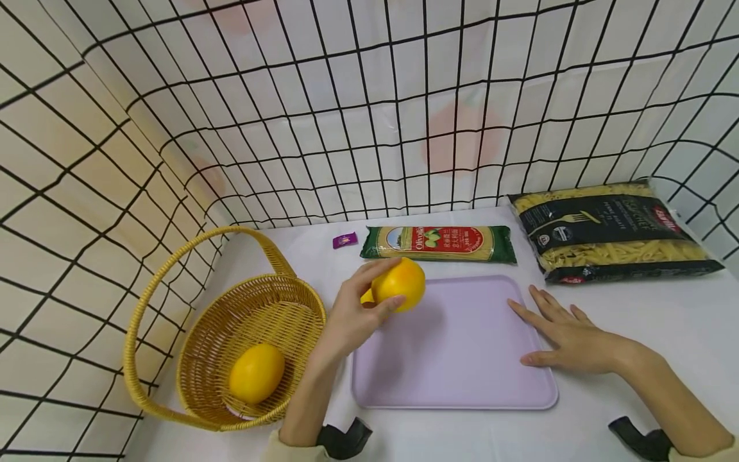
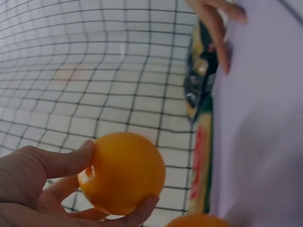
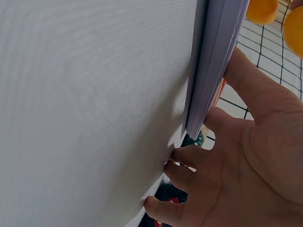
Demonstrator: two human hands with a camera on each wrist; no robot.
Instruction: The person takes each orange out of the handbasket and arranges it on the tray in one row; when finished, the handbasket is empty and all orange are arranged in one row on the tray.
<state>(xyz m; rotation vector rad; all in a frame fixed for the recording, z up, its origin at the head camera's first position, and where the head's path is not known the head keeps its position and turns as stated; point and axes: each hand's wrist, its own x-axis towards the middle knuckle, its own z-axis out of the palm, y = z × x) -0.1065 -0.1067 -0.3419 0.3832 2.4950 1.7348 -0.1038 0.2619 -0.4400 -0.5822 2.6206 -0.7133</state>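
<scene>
My left hand grips an orange between thumb and fingers, raised over the left part of the lilac tray. In the left wrist view this orange shows round and smooth. A second orange peeks out behind the left hand near the tray's upper left corner, mostly hidden. Spread fingers of my right hand rest at the tray's right edge, with thumb and index finger touching the rim. Inside the wicker basket on the left lies another orange.
Behind the tray lies a pack of spaghetti, with a small purple wrapped packet to its left. A large bag of pasta lies at the back right. Black wire mesh stands around the table's back and sides. The basket's tall handle leans left.
</scene>
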